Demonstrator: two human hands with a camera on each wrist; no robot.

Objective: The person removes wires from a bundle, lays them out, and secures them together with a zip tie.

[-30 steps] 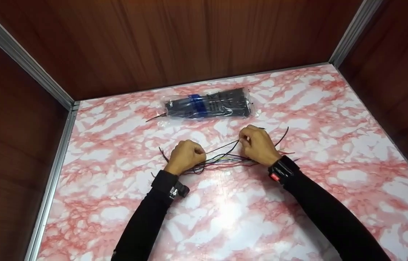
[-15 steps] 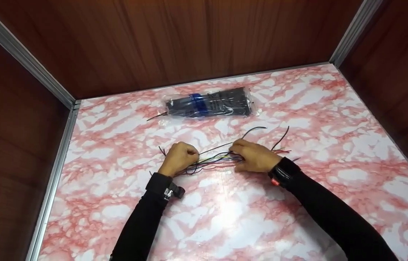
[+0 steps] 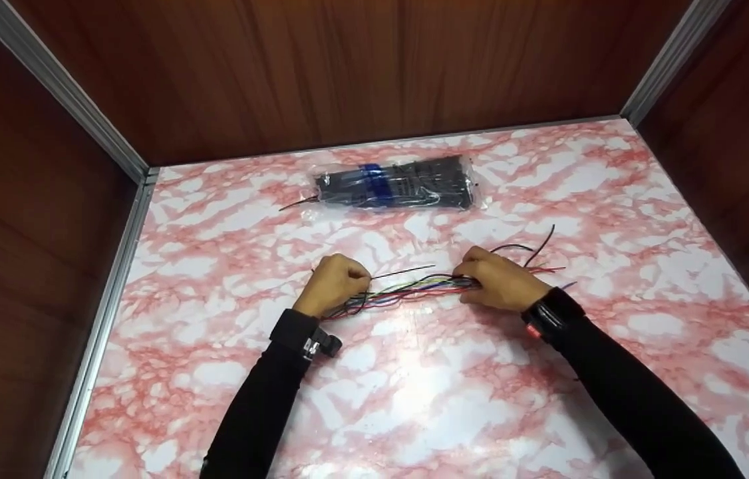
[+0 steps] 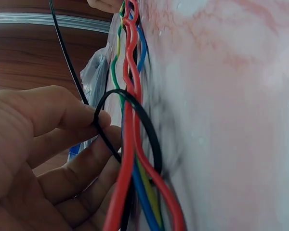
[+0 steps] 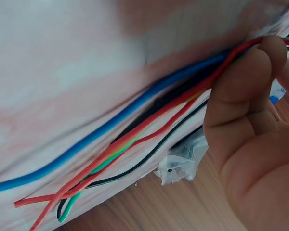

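Observation:
A bundle of red, blue, black and yellow-green wires (image 3: 414, 290) runs left to right between my hands. Around it goes a loose loop of a thin black cable tie (image 4: 154, 132), whose tail (image 3: 404, 271) points up and right in the head view. My left hand (image 3: 333, 286) pinches this tie between thumb and fingertip, close beside the wires. Toward the bundle's right end, my right hand (image 3: 504, 281) grips the wires with thumb and fingers. Past it the red wire ends (image 5: 48, 199) and a blue wire (image 5: 62, 159) fan out in the right wrist view.
A clear plastic bag of black cable ties with a blue band (image 3: 394, 185) lies behind the hands. One tie (image 3: 298, 203) pokes out of its left end. Dark wood panels (image 3: 374, 73) enclose the back and sides of the marbled table (image 3: 401, 399).
My right hand has let go of the tie's tail, come down onto the wire bundle, gripped it and shifted right. My left hand keeps its pinch on the cable tie.

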